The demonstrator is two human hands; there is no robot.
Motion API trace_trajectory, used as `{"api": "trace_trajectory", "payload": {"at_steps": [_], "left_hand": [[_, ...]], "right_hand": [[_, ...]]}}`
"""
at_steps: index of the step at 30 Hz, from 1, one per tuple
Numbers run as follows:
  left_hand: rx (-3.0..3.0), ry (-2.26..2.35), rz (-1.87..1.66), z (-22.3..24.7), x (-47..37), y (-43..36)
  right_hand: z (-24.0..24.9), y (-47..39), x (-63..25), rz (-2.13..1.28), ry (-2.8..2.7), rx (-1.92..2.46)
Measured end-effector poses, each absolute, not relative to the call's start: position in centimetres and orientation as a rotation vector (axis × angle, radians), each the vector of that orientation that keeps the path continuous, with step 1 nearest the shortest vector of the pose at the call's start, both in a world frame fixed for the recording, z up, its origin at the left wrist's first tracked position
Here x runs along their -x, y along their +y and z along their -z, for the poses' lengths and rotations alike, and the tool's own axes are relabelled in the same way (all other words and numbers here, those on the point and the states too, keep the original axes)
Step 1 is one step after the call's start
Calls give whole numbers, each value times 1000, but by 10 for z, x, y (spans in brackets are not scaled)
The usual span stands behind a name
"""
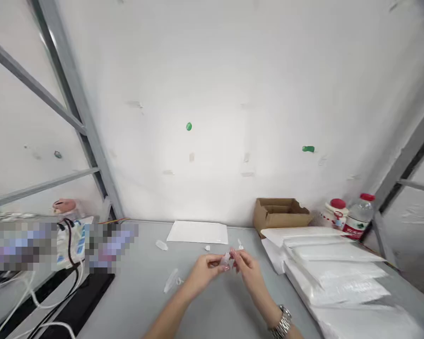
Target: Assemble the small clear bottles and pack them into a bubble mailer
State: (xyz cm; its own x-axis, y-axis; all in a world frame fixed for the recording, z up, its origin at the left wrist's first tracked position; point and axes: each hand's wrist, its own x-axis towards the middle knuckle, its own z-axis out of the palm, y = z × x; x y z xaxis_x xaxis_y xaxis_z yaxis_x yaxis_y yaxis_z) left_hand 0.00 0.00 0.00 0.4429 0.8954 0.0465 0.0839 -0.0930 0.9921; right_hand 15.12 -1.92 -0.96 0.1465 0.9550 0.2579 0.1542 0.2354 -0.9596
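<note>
Near the middle of the grey table (pixel 141 282), my left hand (pixel 207 270) pinches a small translucent piece (pixel 226 259) between thumb and fingers. My right hand (pixel 245 266) meets it from the right, fingertips closed at the piece's right side; whether they hold a separate part is too small to tell. A small white part (pixel 240 244) stands just behind my right fingers, and another (pixel 207 247) lies behind my left hand. To the left are a clear oval piece (pixel 161 245), a longer clear piece (pixel 170 280) and a small ring-like part (pixel 179 281).
A white sheet (pixel 198 232) lies by the wall. At right are stacked white packets (pixel 342 278), an open cardboard box (pixel 282 219), a red-lidded jar (pixel 335 214) and a bottle (pixel 360 216). Cables, a power strip (pixel 70 242) and a black object (pixel 81 306) are at left.
</note>
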Motion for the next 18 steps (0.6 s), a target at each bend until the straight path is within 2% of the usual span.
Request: {"api": "trace_trajectory", "payload": {"at_steps": [8, 18], "left_hand": [[-1439, 849, -879, -2, -1, -1], [-1454, 957, -911, -3, -1, -3]], "right_hand": [[4, -21, -151, -895, -1283, 1163], [9, -19, -151, -1182, -1092, 1104]]}}
